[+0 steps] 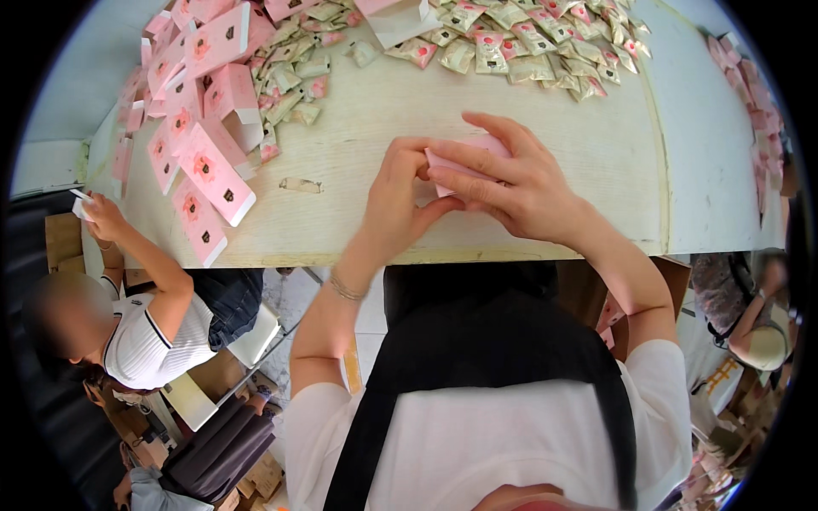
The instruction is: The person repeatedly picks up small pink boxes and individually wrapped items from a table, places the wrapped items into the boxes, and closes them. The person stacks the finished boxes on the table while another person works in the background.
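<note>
A small pink carton (487, 145) is held between my two hands above the table, close to its near edge. My left hand (392, 189) closes on the carton's left end, with the thumb low and the fingers bent around the side. Across its top lies my right hand (535, 177), gripping the right side with its index finger raised. Much of the carton is hidden behind my fingers, so I cannot tell whether its flaps are folded in.
Pink cartons (203, 170) lie heaped at the left of the table (341, 217). Small gold and pink sachets (532, 43) spread along the far side, near an open white-sided carton (397, 24). A co-worker (153, 336) sits at the left; more pink cartons (750, 94) are at far right.
</note>
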A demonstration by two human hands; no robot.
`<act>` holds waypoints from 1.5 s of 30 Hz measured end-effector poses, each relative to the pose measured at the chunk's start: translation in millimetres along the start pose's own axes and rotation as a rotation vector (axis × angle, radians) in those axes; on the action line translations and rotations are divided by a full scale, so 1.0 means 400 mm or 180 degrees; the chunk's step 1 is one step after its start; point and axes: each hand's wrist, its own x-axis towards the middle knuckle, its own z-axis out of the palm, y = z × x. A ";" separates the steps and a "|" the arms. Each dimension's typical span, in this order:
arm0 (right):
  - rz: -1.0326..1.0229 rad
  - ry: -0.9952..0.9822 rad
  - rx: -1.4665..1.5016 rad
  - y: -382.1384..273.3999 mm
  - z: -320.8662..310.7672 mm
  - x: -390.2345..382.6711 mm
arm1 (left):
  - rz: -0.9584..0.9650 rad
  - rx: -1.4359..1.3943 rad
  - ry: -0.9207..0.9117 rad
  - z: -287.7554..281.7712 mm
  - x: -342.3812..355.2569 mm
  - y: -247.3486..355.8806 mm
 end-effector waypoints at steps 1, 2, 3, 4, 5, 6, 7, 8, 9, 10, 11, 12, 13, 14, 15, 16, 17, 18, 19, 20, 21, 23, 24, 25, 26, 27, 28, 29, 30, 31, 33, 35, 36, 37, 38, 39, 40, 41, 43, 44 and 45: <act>0.0203 -0.0018 -0.0236 -0.001 -0.011 -0.010 | -0.0040 0.0105 -0.0537 -0.040 0.051 0.022; 0.0373 -0.0040 -0.0397 -0.009 -0.024 -0.025 | -0.0150 0.0243 -0.1028 -0.087 0.091 0.038; 0.0574 -0.0062 -0.0599 -0.022 -0.041 -0.052 | 0.0472 0.0855 -0.0958 -0.127 0.142 0.027; 0.0935 0.0171 -0.0809 -0.032 -0.061 -0.089 | 0.1084 0.1465 -0.0865 -0.166 0.201 0.009; 0.1303 0.0396 -0.1027 -0.044 -0.086 -0.143 | 0.1061 0.1830 -0.0404 -0.198 0.263 -0.002; 0.1632 0.0245 -0.1523 -0.064 -0.141 -0.204 | 0.1002 0.2188 0.0094 -0.231 0.313 -0.020; 0.2433 0.0350 -0.1610 -0.095 -0.182 -0.278 | 0.1167 0.2498 0.0242 -0.266 0.362 -0.058; 0.2853 0.0486 -0.2139 -0.133 -0.231 -0.358 | 0.1361 0.2751 0.0376 -0.280 0.410 -0.091; 0.2656 0.0431 -0.3044 -0.143 -0.283 -0.501 | 0.1636 0.2800 0.0320 -0.278 0.447 -0.073; 0.3083 0.0286 -0.3557 -0.182 -0.333 -0.651 | 0.1923 0.2823 0.0254 -0.273 0.488 -0.046; 0.3856 0.0174 -0.3532 -0.229 -0.356 -0.741 | 0.2198 0.2835 0.0158 -0.263 0.519 -0.032; 0.4503 -0.0575 -0.3463 -0.246 -0.338 -0.727 | 0.2284 0.3088 -0.0226 -0.249 0.549 -0.045; 0.5107 -0.1367 -0.3336 -0.250 -0.309 -0.679 | 0.2360 0.3326 -0.0603 -0.234 0.585 -0.075; 0.5654 -0.2189 -0.3151 -0.240 -0.294 -0.641 | 0.2422 0.3561 -0.0964 -0.217 0.613 -0.102; 0.4847 -0.1672 -0.3451 -0.205 -0.283 -0.627 | 0.1951 0.4026 -0.1311 -0.211 0.628 -0.123; 0.4025 -0.1139 -0.3683 -0.152 -0.268 -0.608 | 0.1950 0.4104 -0.1164 -0.223 0.652 -0.122; 0.3301 -0.0157 -0.3097 -0.089 -0.259 -0.539 | 0.1884 0.4208 -0.1028 -0.265 0.655 -0.119; 0.3128 0.0631 -0.2207 -0.061 -0.232 -0.392 | 0.1033 0.4240 -0.0843 -0.248 0.624 -0.048; 0.2885 0.0941 -0.1276 -0.020 -0.193 -0.299 | 0.0225 0.4301 -0.0626 -0.231 0.593 0.034; 0.2245 0.0882 -0.0768 0.018 -0.144 -0.195 | 0.0770 0.4022 0.0239 -0.267 0.565 0.015; 0.1746 0.0703 -0.0574 0.061 -0.090 -0.108 | 0.1292 0.3697 0.1073 -0.305 0.530 -0.003; 0.1393 0.0338 -0.0955 0.202 0.029 0.002 | 0.0872 0.2837 0.1245 -0.295 0.435 0.076; 0.1135 0.0353 -0.1188 0.253 0.087 0.039 | 0.1010 0.2420 0.1620 -0.302 0.375 0.053; 0.1102 0.0271 -0.1180 0.257 0.129 0.042 | 0.1141 0.1996 0.1989 -0.309 0.305 0.011; 0.1100 0.0195 -0.1190 0.267 0.166 0.041 | 0.0863 0.1207 0.2112 -0.276 0.239 0.015; 0.1085 0.0122 -0.1162 0.266 0.197 0.052 | 0.0566 0.0449 0.2221 -0.248 0.159 0.024; 0.1117 0.0021 -0.1065 0.208 0.195 0.044 | 0.0312 0.0394 0.2353 -0.249 0.066 -0.018; 0.1184 -0.0084 -0.1021 0.133 0.169 0.016 | 0.0084 0.0287 0.2453 -0.246 0.001 -0.057; 0.1110 -0.0094 -0.1019 0.074 0.143 -0.007 | 0.0199 0.0717 0.2388 -0.233 -0.035 -0.060; 0.1035 -0.0104 -0.0988 0.038 0.131 -0.018 | 0.0295 0.1168 0.2313 -0.216 -0.066 -0.052; 0.0910 -0.0425 -0.0684 0.027 0.156 0.001 | -0.0249 0.0578 0.2320 -0.184 -0.086 0.003; 0.0746 -0.0003 -0.0329 0.037 0.211 0.057 | -0.0743 0.0170 0.2021 -0.172 -0.112 0.036; 0.1020 0.0124 -0.0030 0.064 0.247 0.099 | -0.0576 0.0078 0.1944 -0.166 -0.117 0.042; 0.1284 0.0236 0.0285 0.089 0.282 0.141 | -0.0421 -0.0006 0.1878 -0.153 -0.121 0.048; 0.1155 0.0531 0.0304 0.113 0.310 0.188 | -0.0252 -0.0095 0.1809 -0.142 -0.122 0.050; 0.1037 0.0821 0.0332 0.130 0.335 0.230 | -0.0080 -0.0361 0.1685 -0.136 -0.127 0.059; 0.0929 0.0826 -0.0093 0.144 0.347 0.271 | 0.0099 -0.0633 0.1551 -0.129 -0.129 0.068; 0.0821 0.0834 -0.0520 0.157 0.356 0.308 | 0.0282 -0.0905 0.1409 -0.129 -0.131 0.071; 0.0983 0.0445 -0.0829 0.191 0.381 0.346 | 0.0245 -0.0613 0.1215 -0.134 -0.160 0.028; 0.0949 0.0244 -0.0658 0.195 0.390 0.330 | 0.0226 -0.0471 0.1108 -0.136 -0.172 0.012; 0.0900 0.0037 -0.0471 0.179 0.395 0.319 | 0.0152 -0.0533 0.1126 -0.134 -0.176 0.014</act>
